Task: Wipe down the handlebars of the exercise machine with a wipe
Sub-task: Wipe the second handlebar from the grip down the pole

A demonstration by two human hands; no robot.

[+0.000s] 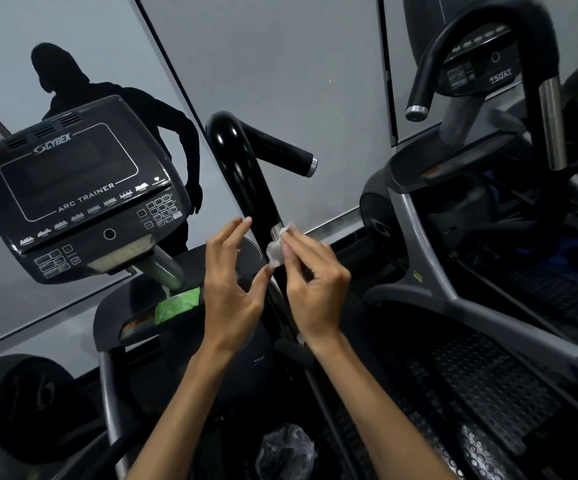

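Dim indoor light, glare streaks on the glossy handlebar (242, 157), wide-angle bending at edges, soft blur

A green packet (177, 304) lies on the tray under the console (76, 195), which reads CYBEX ARC TRAINER, at the left. A crumpled clear plastic bag (285, 450) sits near. A second machine (488, 161) stands at the right

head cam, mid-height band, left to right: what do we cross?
Console → green wipe pack → left hand → white wipe on the handlebar → right hand → neighbouring machine's frame.
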